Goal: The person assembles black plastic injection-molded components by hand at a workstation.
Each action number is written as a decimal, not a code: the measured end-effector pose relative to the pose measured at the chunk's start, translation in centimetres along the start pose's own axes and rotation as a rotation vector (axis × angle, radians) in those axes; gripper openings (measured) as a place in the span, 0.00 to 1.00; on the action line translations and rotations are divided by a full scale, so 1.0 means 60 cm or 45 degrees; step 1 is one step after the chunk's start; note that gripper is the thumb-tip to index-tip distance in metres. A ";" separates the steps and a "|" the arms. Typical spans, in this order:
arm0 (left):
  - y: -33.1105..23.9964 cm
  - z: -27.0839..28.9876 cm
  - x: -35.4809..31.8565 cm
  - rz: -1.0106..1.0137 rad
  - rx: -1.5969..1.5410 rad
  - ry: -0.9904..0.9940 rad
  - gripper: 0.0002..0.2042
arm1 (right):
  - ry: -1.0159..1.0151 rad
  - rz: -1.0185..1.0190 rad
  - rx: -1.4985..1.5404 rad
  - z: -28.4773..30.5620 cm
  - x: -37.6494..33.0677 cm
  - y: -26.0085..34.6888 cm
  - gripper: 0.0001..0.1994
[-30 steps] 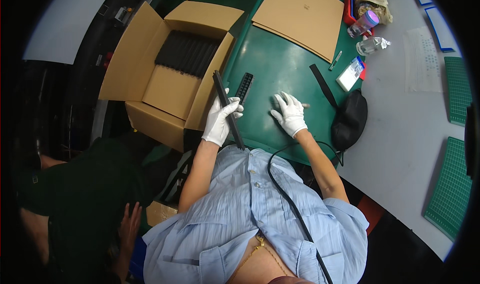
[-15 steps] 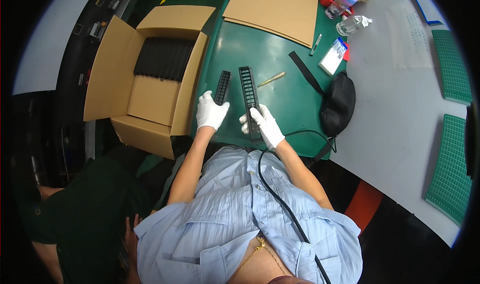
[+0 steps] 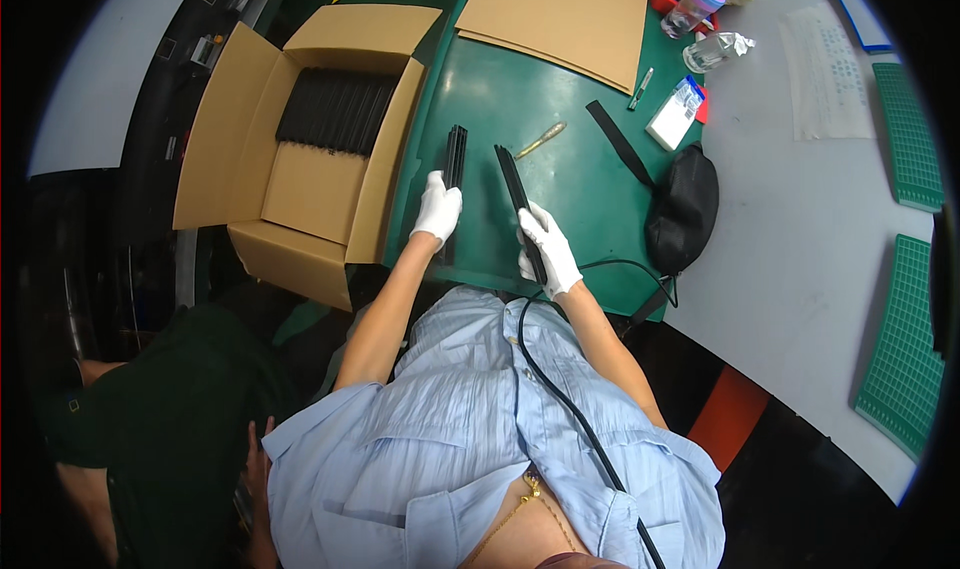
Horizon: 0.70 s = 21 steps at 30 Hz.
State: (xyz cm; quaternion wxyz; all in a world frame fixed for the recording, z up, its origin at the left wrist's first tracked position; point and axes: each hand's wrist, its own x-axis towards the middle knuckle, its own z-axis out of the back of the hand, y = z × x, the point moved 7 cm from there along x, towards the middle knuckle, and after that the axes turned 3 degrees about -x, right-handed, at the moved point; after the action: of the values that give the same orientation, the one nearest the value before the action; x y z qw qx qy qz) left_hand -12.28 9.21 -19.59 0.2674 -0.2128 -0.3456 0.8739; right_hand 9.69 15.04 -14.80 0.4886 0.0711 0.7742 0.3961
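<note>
White gloves cover both my hands above the green table mat. My left hand [image 3: 437, 212] is closed round the lower part of a long black plastic strip [image 3: 456, 155], held upright and nearly edge-on. A second black plastic strip [image 3: 511, 177], narrow in this view, leans to the left in the grip of my right hand [image 3: 549, 250]. The two strips are apart from each other. Beyond the right-hand strip lies a slim brass-coloured tool [image 3: 542, 139], its exact kind unclear.
At left an open cardboard box [image 3: 222, 139] holds a row of black pieces [image 3: 335, 112]. Flat cardboard [image 3: 560, 24] lies at the back. To the right are a black pouch [image 3: 682, 211], a white packet [image 3: 675, 114], a pen [image 3: 641, 89] and a cup [image 3: 693, 7]. A co-worker [image 3: 190, 439] is at lower left.
Both strips have been turned from showing their slotted faces to being seen nearly edge-on. My left hand has shifted slightly right, my right hand slightly right and nearer.
</note>
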 end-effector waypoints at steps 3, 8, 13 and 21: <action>-0.021 -0.023 -0.067 0.427 -1.227 0.549 0.18 | 0.190 0.089 0.236 -0.030 -0.008 0.021 0.28; -0.101 0.002 -0.128 0.269 -1.655 0.464 0.18 | -0.034 0.406 -0.173 -0.054 -0.012 0.045 0.28; -0.118 0.008 -0.151 0.200 -1.856 0.388 0.15 | -0.114 0.874 -0.622 -0.090 -0.052 0.068 0.27; -0.122 0.043 -0.158 0.300 -1.945 0.236 0.11 | -0.082 1.031 -1.037 -0.118 -0.068 0.079 0.29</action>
State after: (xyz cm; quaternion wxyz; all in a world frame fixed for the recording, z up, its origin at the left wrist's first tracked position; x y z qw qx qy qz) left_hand -4.12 6.63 -10.82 -0.0202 -0.4455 -0.8033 0.3947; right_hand 4.72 12.39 -7.20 0.3094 0.1800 0.4551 0.8153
